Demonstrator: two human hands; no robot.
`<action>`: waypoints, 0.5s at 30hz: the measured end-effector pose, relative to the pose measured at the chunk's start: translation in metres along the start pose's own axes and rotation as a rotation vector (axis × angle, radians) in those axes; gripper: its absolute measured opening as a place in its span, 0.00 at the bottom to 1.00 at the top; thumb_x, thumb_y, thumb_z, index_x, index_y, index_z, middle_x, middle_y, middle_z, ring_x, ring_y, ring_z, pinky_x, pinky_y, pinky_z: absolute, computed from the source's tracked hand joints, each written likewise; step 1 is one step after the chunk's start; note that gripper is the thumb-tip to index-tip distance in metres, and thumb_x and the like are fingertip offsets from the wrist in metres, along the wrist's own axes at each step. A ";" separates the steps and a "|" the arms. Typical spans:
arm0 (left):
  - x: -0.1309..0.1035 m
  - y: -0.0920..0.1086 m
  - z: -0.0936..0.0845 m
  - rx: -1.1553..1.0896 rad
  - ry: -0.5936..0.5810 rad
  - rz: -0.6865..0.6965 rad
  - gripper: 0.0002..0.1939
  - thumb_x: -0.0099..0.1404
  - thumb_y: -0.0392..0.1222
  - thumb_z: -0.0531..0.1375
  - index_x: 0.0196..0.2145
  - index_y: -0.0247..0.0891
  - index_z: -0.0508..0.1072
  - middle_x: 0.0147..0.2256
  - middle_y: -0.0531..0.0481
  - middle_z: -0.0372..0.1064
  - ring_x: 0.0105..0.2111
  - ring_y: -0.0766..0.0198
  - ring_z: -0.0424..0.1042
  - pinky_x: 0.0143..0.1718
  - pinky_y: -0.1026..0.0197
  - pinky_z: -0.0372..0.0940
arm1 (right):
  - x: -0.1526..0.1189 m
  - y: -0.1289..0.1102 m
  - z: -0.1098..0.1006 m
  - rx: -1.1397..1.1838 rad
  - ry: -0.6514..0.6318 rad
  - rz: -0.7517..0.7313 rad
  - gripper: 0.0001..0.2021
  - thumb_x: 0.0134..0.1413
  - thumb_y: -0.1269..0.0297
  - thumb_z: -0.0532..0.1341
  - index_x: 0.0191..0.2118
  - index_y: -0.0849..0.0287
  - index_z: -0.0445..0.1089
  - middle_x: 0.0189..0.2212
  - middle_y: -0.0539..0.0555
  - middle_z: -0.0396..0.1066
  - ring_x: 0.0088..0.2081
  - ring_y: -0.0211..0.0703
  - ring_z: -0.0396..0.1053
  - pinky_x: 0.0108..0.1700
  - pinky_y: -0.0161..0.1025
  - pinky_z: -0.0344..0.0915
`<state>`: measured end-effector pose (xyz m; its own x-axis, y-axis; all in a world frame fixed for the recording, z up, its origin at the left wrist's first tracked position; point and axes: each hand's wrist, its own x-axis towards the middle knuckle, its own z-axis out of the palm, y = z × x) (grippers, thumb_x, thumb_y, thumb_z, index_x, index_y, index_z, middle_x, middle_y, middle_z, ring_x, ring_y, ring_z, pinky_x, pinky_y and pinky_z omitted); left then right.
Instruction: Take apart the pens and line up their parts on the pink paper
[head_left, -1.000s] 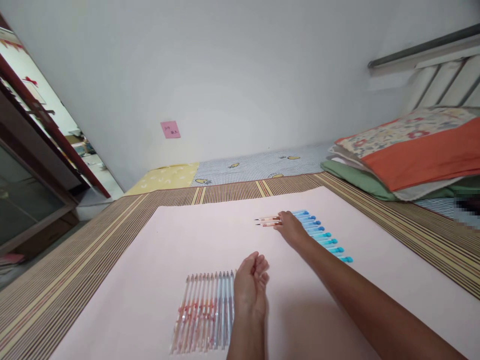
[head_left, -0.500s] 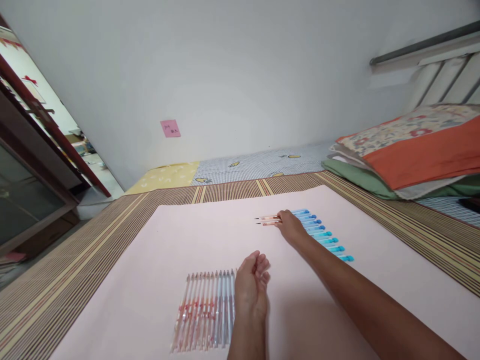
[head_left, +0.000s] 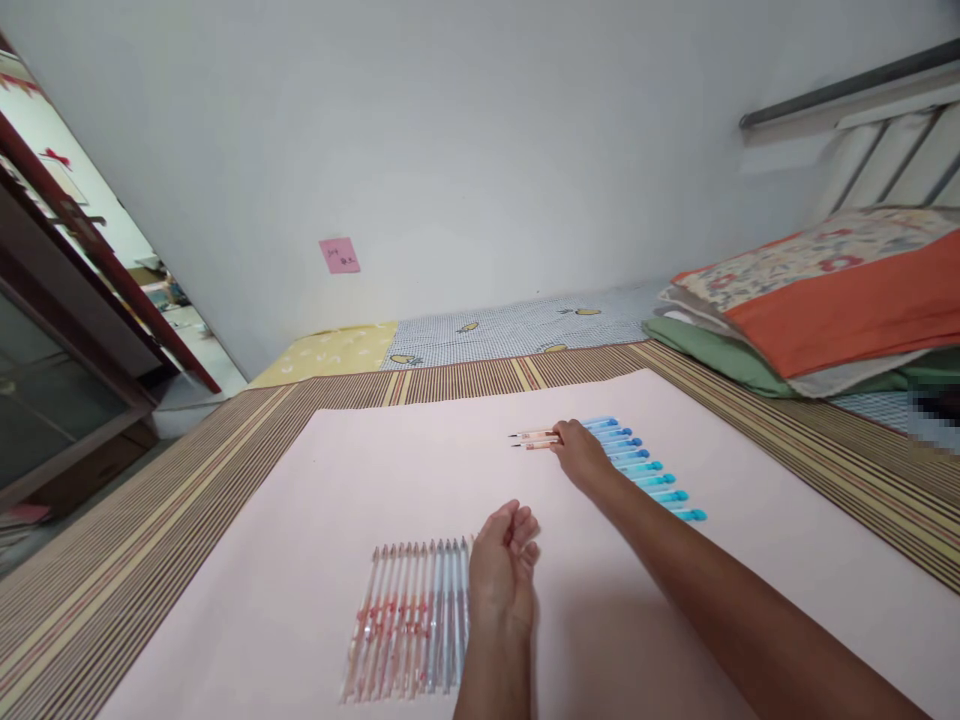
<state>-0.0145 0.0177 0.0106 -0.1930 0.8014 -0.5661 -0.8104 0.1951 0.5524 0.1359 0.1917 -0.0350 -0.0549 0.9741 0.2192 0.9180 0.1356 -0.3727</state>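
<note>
While my left hand (head_left: 504, 565) lies free, loosely curled beside the near-left pens (head_left: 401, 620), my right hand (head_left: 556, 440) touches two pencils (head_left: 537, 435) toward the far right; I can't tell if it grips.

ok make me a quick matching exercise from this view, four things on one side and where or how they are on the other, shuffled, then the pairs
1. right hand
2. pink note
3. left hand
4. orange-banded cushion

A. loosely curled, beside the row of clear pens
B. stacked above the green fabric
C. at the row of blue-ended sticks
D. on the wall

Pairs: 1-C, 2-D, 3-A, 4-B
</note>
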 end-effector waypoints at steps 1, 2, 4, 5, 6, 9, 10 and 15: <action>0.000 0.000 0.000 0.000 -0.003 -0.002 0.02 0.62 0.32 0.63 0.34 0.31 0.76 0.29 0.46 0.76 0.25 0.67 0.76 0.21 0.69 0.64 | 0.000 0.000 0.000 -0.001 0.001 -0.001 0.05 0.61 0.69 0.62 0.42 0.59 0.72 0.40 0.56 0.71 0.38 0.44 0.69 0.37 0.38 0.56; 0.000 0.000 0.000 0.000 -0.006 -0.003 0.02 0.61 0.32 0.63 0.34 0.32 0.76 0.29 0.46 0.76 0.25 0.67 0.76 0.21 0.69 0.64 | 0.000 0.000 0.000 -0.003 0.002 -0.001 0.05 0.60 0.69 0.63 0.42 0.58 0.72 0.40 0.56 0.71 0.39 0.44 0.69 0.37 0.38 0.56; -0.001 0.000 0.001 0.000 -0.007 -0.003 0.02 0.61 0.32 0.64 0.34 0.31 0.76 0.29 0.46 0.76 0.25 0.67 0.76 0.21 0.69 0.64 | -0.001 -0.001 -0.001 -0.006 0.002 0.000 0.05 0.60 0.68 0.63 0.42 0.58 0.72 0.40 0.56 0.71 0.39 0.44 0.69 0.37 0.37 0.57; -0.001 0.000 0.001 0.000 -0.006 -0.001 0.02 0.61 0.32 0.64 0.34 0.31 0.76 0.29 0.45 0.76 0.25 0.67 0.76 0.21 0.69 0.64 | -0.001 -0.002 -0.001 -0.007 0.002 0.002 0.05 0.60 0.68 0.63 0.42 0.58 0.72 0.40 0.56 0.71 0.39 0.44 0.69 0.38 0.37 0.57; -0.001 0.000 0.001 0.000 -0.004 0.000 0.02 0.61 0.32 0.64 0.33 0.32 0.76 0.29 0.46 0.76 0.24 0.67 0.76 0.21 0.69 0.64 | -0.001 -0.002 -0.001 -0.010 0.001 0.004 0.05 0.60 0.68 0.63 0.42 0.58 0.72 0.40 0.56 0.71 0.39 0.44 0.69 0.38 0.37 0.57; -0.001 0.001 0.001 0.001 -0.001 -0.001 0.02 0.62 0.32 0.63 0.34 0.31 0.76 0.29 0.46 0.76 0.24 0.67 0.75 0.21 0.69 0.63 | -0.001 -0.004 -0.002 -0.016 0.001 0.014 0.05 0.60 0.68 0.63 0.42 0.58 0.72 0.40 0.56 0.71 0.39 0.44 0.69 0.37 0.38 0.56; -0.001 0.001 0.001 0.001 0.001 -0.002 0.02 0.63 0.32 0.63 0.34 0.31 0.76 0.29 0.46 0.76 0.24 0.67 0.75 0.21 0.69 0.63 | -0.001 -0.004 -0.003 -0.018 0.001 0.016 0.05 0.60 0.67 0.63 0.42 0.58 0.72 0.40 0.56 0.71 0.39 0.44 0.69 0.37 0.38 0.56; -0.001 -0.002 0.001 -0.006 -0.002 -0.001 0.03 0.64 0.32 0.61 0.35 0.30 0.76 0.29 0.46 0.76 0.24 0.67 0.76 0.21 0.69 0.64 | -0.004 -0.007 -0.005 -0.021 -0.002 0.017 0.05 0.60 0.66 0.63 0.41 0.58 0.72 0.40 0.56 0.71 0.39 0.45 0.70 0.37 0.38 0.56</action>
<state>-0.0121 0.0175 0.0107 -0.1911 0.8026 -0.5651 -0.8138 0.1923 0.5484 0.1320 0.1864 -0.0289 -0.0402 0.9766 0.2111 0.9268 0.1154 -0.3574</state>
